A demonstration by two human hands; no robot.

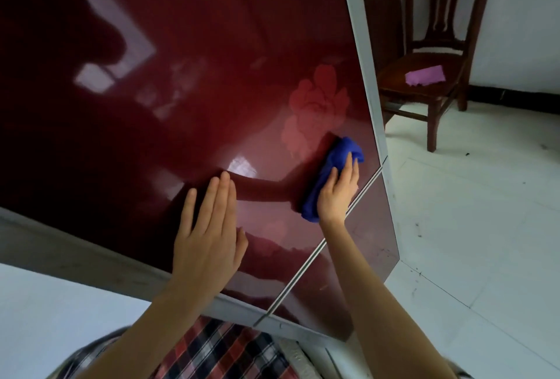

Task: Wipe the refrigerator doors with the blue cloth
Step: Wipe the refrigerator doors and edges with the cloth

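The blue cloth [339,151], a deep-blue bunched wad, looks soft and light, and is probably best pressed under a flat palm rather than pinched. It lies at centre right of the frame on the glossy dark-red refrigerator door [181,75]. The right hand [338,193] presses it, fingers extended; the left hand [209,227] rests flat on the door.

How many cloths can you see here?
2: the blue cloth is under the right hand on the red refrigerator door; a purple cloth lies on the wooden chair seat. More may be hidden.
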